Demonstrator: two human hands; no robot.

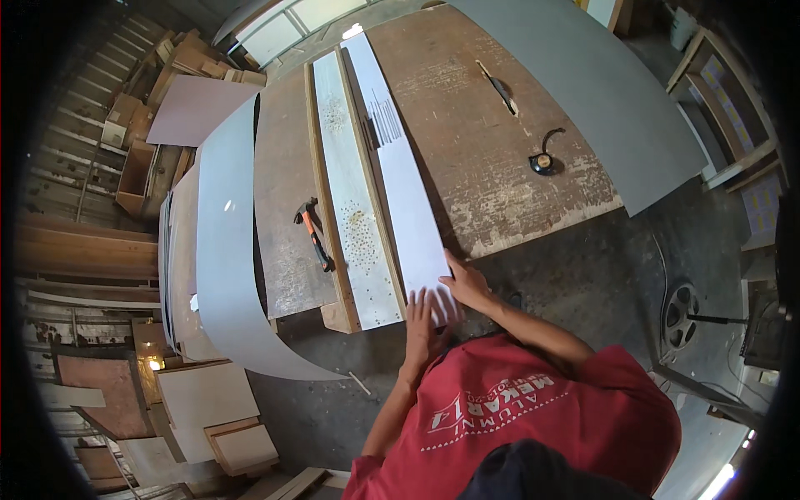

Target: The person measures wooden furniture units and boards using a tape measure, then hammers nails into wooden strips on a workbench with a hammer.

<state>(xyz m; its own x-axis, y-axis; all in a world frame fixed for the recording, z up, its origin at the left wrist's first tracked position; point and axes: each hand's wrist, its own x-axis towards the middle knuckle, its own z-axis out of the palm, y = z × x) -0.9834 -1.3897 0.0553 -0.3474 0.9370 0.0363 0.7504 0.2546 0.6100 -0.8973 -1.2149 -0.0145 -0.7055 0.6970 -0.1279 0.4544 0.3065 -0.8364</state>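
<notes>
A long, narrow white panel (pixel 417 192) runs away from me across the worktable, with dark streaks partway along it. My left hand (pixel 423 315) lies on its near end, fingers stretched and spread. At the panel's right edge, my right hand (pixel 468 287) grips near the corner, thumb on top; the other fingers are partly hidden. Left of the panel is a long pale board (pixel 357 229) between wooden rails, speckled with small holes or marks. Beside the left rail lies a claw hammer (pixel 312 235) with an orange and black handle.
On the worn brown tabletop (pixel 442 67) are a black tape measure (pixel 543 162) and a slim dark tool (pixel 502 93). Grey sheets (pixel 225 192) overhang its left side, with another grey sheet (pixel 600 100) at right. Wooden offcuts (pixel 212 400) stand at the lower left.
</notes>
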